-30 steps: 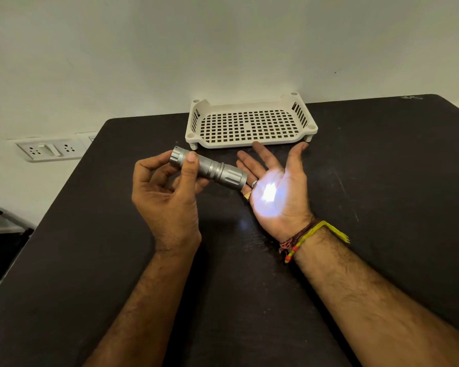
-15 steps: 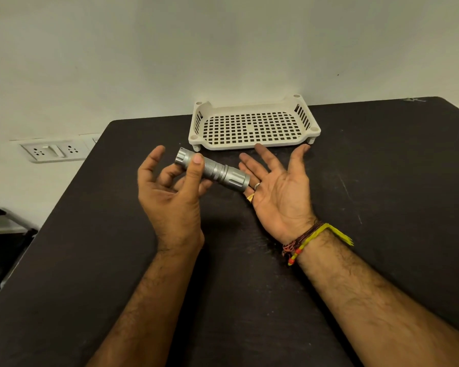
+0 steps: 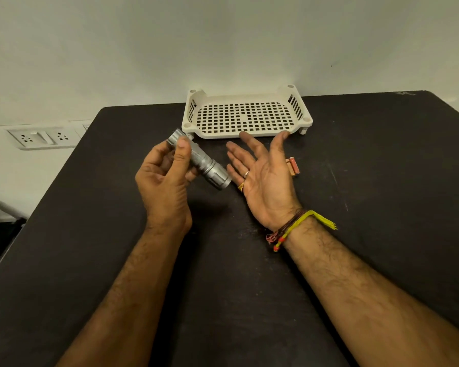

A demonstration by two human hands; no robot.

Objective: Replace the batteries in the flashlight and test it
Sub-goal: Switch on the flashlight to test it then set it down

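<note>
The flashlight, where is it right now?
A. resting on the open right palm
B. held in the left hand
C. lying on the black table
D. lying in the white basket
B: the left hand grips the silver flashlight above the table, while the right hand is open and holds nothing, and nothing lies in the white basket.
</note>
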